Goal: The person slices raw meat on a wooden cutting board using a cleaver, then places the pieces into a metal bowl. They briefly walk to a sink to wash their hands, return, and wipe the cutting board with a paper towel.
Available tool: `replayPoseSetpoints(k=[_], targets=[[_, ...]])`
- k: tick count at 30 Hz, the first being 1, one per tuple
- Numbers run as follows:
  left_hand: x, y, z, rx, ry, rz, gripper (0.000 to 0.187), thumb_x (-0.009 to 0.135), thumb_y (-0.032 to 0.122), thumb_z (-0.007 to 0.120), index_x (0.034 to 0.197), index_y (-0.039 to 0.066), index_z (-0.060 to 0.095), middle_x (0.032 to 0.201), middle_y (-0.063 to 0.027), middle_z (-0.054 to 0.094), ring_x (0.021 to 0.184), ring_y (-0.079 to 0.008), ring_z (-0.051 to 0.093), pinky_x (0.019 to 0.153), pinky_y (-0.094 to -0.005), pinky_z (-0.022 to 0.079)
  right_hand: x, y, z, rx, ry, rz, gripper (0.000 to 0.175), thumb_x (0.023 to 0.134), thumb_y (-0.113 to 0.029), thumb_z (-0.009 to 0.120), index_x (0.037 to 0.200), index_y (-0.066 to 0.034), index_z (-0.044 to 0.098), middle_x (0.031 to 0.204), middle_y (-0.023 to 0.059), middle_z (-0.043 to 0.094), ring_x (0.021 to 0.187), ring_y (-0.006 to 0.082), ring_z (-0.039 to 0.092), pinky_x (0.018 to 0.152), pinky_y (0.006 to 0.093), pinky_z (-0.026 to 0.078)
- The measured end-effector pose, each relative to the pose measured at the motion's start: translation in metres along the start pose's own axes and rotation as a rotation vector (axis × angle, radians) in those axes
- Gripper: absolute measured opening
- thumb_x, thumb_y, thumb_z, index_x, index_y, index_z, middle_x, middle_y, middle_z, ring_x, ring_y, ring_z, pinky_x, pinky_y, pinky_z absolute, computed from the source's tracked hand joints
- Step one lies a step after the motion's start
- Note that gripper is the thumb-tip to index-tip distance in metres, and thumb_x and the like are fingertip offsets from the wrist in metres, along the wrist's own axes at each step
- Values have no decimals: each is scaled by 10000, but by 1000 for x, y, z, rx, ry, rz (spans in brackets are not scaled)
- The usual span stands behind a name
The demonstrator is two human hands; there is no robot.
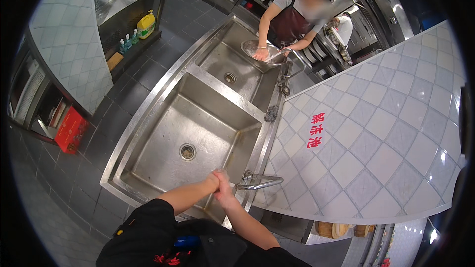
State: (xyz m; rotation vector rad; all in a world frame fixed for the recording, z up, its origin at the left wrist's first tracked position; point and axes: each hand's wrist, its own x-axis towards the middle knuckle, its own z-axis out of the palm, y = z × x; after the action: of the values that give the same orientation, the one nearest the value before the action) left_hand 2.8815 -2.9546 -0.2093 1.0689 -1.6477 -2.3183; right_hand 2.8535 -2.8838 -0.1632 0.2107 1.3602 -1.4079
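My left hand (212,181) and my right hand (222,183) are clasped together above the near basin of a stainless steel double sink (163,137). No object shows between them, though the fingers overlap and are slightly blurred. Just right of my right hand, a curved metal faucet (261,184) reaches out from the sink's rim. Beyond my hands, a round drain (187,152) sits in the basin floor, with some brownish matter in it.
Across the far basin, a person in an apron (289,22) works with their hands in a metal bowl (250,48). A steel wool scrubber (271,113) lies on the right rim, beside a tiled wall (363,137). Bottles and a yellow jug (146,25) stand on a low shelf.
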Motion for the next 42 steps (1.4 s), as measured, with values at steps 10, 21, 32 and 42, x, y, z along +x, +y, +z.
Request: replayPoseSetpoints(k=[10, 21, 32, 42], targets=[[-32, 1, 38, -636, 345, -187, 226, 937, 84, 537, 818, 56, 726, 756, -138, 710, 584, -302, 666, 499, -437, 527, -36, -3, -60, -50, 95, -164, 330, 1088, -361, 573, 1215, -67, 654, 1100, 76, 731, 1031, 204, 685, 908, 376, 559], [-74, 4, 1, 104, 337, -108, 281, 942, 241, 581, 1048, 10, 700, 991, -232, 745, 873, -403, 729, 761, -517, 591, -28, -23, -96, -1592, 333, -616, 1002, 885, -354, 753, 1602, 134, 250, 1693, 381, 115, 1607, 477, 87, 1326, 485, 121], [-199, -98, -13, 1321, 313, -382, 705, 950, 505, 603, 1544, 132, 525, 1611, -163, 476, 1546, -423, 313, 1273, -638, 75, -78, -40, -187, -1338, 41, -632, 691, 984, -422, 685, 1532, -39, 509, 1653, 253, 353, 1531, 371, 367, 1255, 438, 312], [-263, -183, 66, 1110, 1056, 441, 682, 818, 143, 741, 1444, -18, 522, 1461, -255, 537, 1320, -454, 529, 1123, -558, 422, -359, 287, -674, -1273, 449, 243, 368, 984, -336, 594, 1160, -56, 755, 1174, 193, 762, 1142, 386, 714, 973, 490, 566]])
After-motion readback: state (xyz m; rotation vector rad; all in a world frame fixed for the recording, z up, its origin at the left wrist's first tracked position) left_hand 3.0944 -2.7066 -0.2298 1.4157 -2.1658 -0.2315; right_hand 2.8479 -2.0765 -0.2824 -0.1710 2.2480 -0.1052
